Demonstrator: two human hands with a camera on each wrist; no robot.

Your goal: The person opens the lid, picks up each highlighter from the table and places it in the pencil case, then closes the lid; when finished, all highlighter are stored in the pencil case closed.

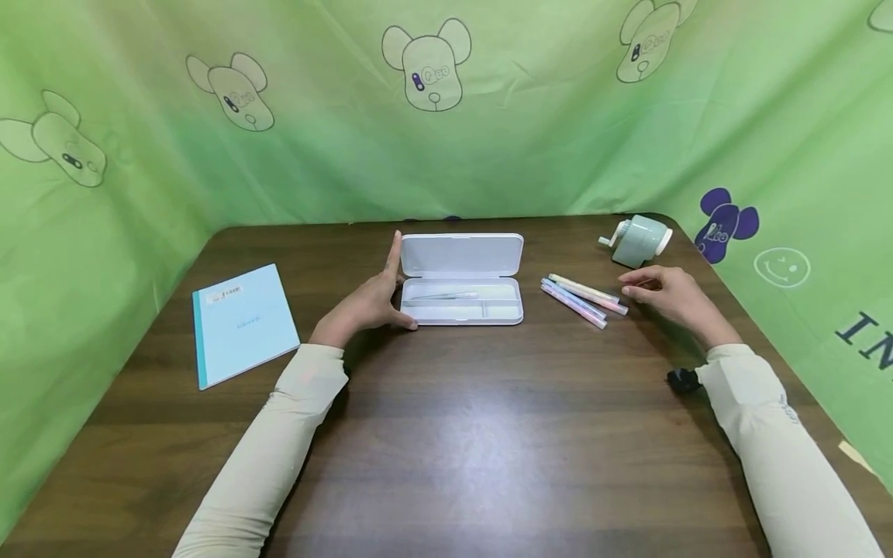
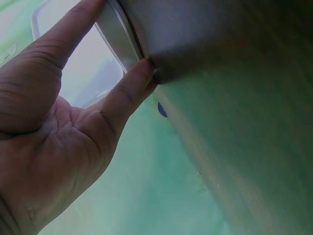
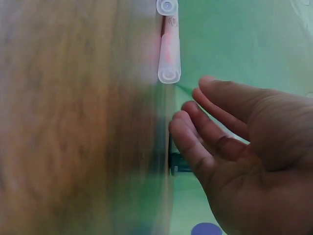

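A white pencil case [image 1: 462, 320] lies with its lid [image 1: 462, 256] raised. Inside its long compartment are thin, pale sticks [image 1: 443, 295], too small to identify. My left hand [image 1: 370, 302] holds the case's left end, the thumb at the front corner and a finger pointing up beside the lid. In the left wrist view, this hand [image 2: 63, 127] touches the case's edge. Several pastel pens [image 1: 575, 302] lie right of the case. Just past their right ends, my right hand [image 1: 670, 294] hovers with loosely bent fingers and nothing in them; the right wrist view shows this hand [image 3: 244, 142] apart from a pen [image 3: 169, 58].
A grey-green crank pencil sharpener [image 1: 638, 240] sits at the back right, close behind the right hand. On the left lies a light blue notebook [image 1: 247, 325]. A green printed curtain [image 1: 314, 170] surrounds the brown wooden table [image 1: 446, 465] at the back and sides.
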